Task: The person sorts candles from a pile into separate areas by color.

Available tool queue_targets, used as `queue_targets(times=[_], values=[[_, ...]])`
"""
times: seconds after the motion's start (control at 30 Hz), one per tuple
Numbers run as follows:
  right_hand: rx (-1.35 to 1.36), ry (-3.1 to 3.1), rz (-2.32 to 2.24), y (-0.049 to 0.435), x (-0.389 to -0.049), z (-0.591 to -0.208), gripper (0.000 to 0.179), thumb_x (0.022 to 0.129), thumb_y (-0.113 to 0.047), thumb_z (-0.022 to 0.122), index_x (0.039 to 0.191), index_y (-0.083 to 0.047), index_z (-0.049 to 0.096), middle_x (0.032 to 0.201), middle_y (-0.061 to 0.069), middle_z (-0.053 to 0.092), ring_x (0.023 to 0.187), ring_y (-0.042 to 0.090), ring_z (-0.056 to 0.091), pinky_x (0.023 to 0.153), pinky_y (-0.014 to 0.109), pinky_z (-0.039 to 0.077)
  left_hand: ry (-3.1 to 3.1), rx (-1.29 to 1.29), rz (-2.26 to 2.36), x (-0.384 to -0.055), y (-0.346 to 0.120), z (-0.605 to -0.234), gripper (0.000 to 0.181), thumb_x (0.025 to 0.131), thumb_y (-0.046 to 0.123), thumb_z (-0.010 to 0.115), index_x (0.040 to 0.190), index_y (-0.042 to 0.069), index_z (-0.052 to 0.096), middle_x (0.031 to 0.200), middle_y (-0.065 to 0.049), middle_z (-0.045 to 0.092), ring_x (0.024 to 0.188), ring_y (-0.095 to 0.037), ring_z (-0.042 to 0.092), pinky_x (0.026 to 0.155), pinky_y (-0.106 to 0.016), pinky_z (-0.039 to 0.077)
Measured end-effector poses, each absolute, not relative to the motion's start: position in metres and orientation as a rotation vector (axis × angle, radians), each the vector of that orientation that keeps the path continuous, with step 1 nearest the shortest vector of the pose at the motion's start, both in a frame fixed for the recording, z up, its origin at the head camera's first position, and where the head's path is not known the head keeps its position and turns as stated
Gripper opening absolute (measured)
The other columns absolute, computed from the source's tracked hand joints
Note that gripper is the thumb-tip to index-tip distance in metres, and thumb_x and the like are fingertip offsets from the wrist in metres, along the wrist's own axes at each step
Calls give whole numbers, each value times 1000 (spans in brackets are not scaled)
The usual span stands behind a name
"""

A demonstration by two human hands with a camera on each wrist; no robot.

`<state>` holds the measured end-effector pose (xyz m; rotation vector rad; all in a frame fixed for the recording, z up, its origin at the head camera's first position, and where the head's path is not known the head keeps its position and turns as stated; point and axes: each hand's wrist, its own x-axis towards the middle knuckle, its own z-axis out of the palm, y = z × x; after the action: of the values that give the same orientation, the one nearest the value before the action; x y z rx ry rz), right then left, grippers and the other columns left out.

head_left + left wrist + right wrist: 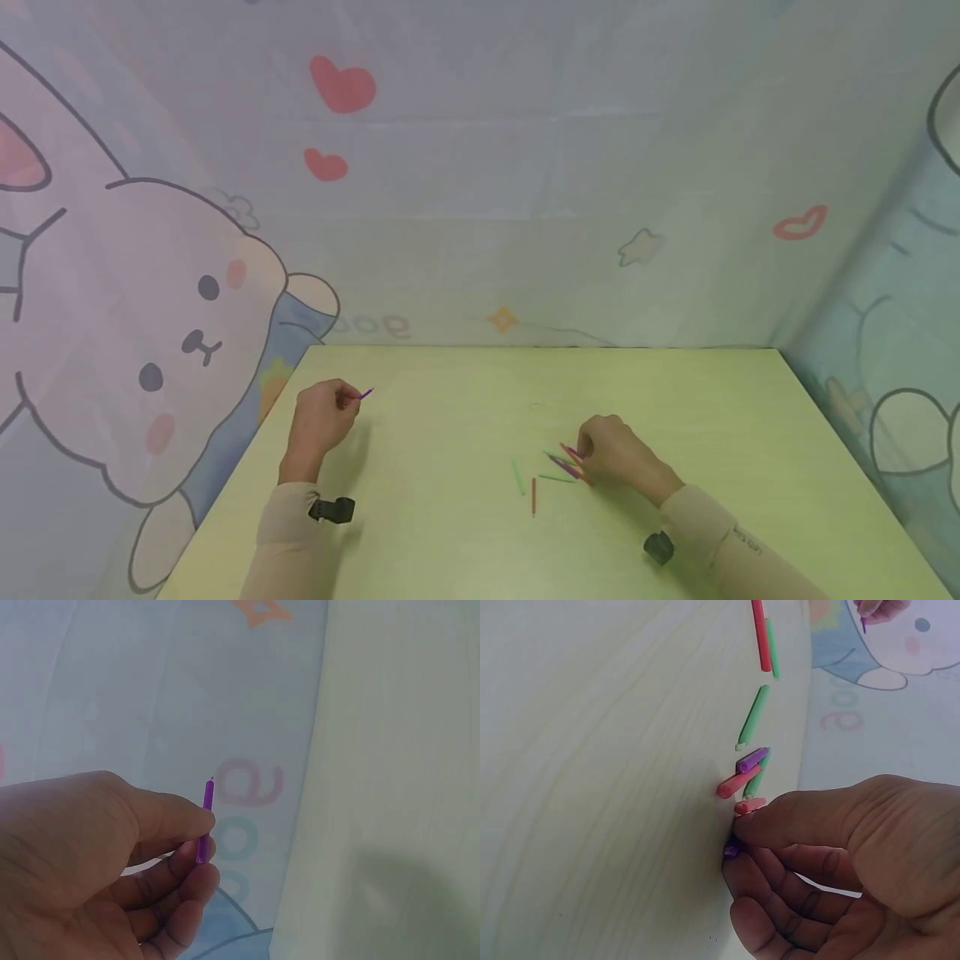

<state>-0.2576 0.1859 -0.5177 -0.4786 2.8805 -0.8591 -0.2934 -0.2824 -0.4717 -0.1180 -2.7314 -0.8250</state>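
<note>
My left hand (321,421), raised over the table's left side, pinches a thin purple candle (208,796) between thumb and fingers. A small wick tip shows at its upper end. My right hand (618,450) is down at a loose pile on the table. Its thumb and index finger pinch another purple candle (731,849), mostly hidden by the fingertips. Right beside them lie a purple candle (751,760), red candles (739,782) and a green candle (757,778). Farther out are a green candle (518,477) and a red candle (534,496).
The pale wooden table (435,533) ends at a back edge against a printed cloth (495,167) with hearts and a rabbit. A black strapped device (333,509) sits on the left wrist, another (659,547) near the right wrist.
</note>
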Motion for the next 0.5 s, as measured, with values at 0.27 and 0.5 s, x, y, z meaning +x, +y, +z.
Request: queue_targets(times=[0.27,0.5], values=[[-576,2870,-915,194,-265,-534,15,81,7,78,86,-7,77,86,1,73,77,17,64,71,36,59,-2794,-43,-815,-293,-293,-489,7,97,2,73,95,0,79,87,-10,76,82,-27,70,76,-44,57],[-507,2853,-901,191,-260,-521,16,81,9,78,86,-6,76,85,1,72,76,18,64,70,37,60,-2840,15,-807,-295,-297,-501,7,98,4,72,98,1,79,90,-12,75,82,-29,70,74,-47,58]])
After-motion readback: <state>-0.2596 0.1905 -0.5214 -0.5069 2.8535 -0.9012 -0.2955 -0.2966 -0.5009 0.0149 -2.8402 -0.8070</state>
